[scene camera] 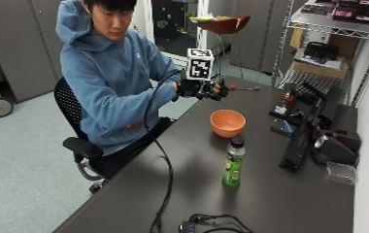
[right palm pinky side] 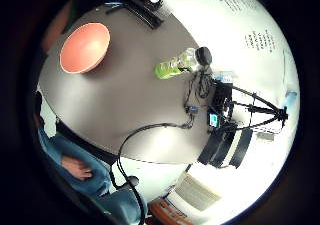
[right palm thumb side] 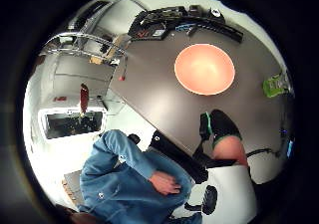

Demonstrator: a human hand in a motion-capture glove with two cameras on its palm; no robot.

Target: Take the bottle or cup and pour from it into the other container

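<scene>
A clear bottle with a green label and a black cap stands upright on the dark table, toward its near middle. An empty orange bowl sits farther along the table. My gloved right hand hovers in the air above the table's edge, beyond the bowl and well away from the bottle, with loosely curled fingers that hold nothing. The little finger side palm view shows the bowl and the bottle far below. The thumb side palm view shows the bowl, a gloved finger and the bottle.
Black equipment and stands line the table's far side by the wall. Cables lie at the near end, and one cable trails across the table to the glove. A wire shelf stands behind. The person's bare hand rests in their lap.
</scene>
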